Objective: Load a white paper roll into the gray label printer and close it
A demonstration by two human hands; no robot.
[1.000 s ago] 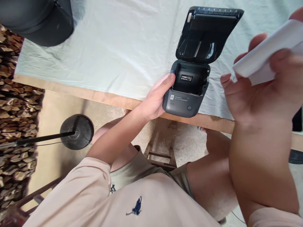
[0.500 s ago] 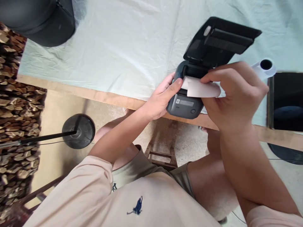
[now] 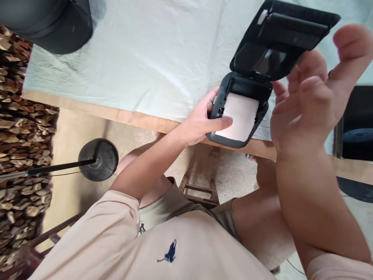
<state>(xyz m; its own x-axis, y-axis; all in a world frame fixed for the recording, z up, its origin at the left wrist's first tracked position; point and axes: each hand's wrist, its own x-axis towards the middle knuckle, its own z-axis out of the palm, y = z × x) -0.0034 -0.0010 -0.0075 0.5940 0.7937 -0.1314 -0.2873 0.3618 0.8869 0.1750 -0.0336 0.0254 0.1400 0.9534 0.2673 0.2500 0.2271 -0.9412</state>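
Observation:
A dark portable thermal printer (image 3: 233,143) is in my left hand (image 3: 201,121), tilted over the table's front edge. Its lid (image 3: 259,58) stands swung up, with a roller bar across the inside. White paper (image 3: 240,114) lies in the bay, and its loose end covers the front of the printer. My left thumb presses on this paper while the other fingers wrap the printer's left side. To the right of the lid is my right hand (image 3: 314,93), palm up and fingers apart, with nothing in it. Some of its fingertips are behind the lid, so contact there is unclear.
A black cylindrical container (image 3: 58,27) stands on the pale table cover (image 3: 151,58) at the far left. A dark flat screen (image 3: 358,124) lies on the right. Below are a round stand base (image 3: 97,160), a wooden stool (image 3: 201,190) and stacked firewood (image 3: 26,163).
My right hand has let go of the paper and moved right and up, opening. The paper end now lies flat over the printer's front. The lid sits slightly higher in view.

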